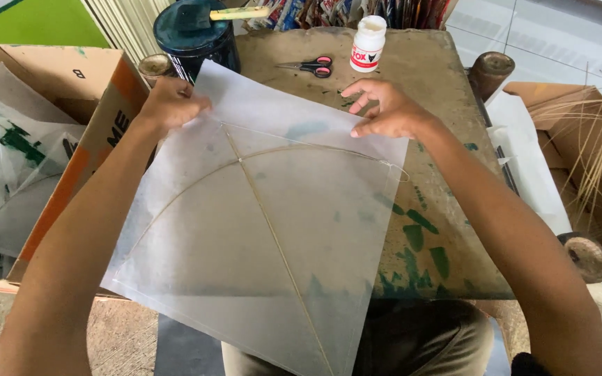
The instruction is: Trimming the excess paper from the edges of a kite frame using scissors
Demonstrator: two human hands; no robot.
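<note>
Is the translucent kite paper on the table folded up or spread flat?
Spread flat: the kite paper lies open over the table, thin sticks showing across it; left hand and right hand press its top edge.

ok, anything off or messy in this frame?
Nothing damaged. The table carries green paint smears, and the translucent paper kite overhangs its near edge. Left hand and right hand press its top edge. Scissors and glue bottle sit tidy.
</note>
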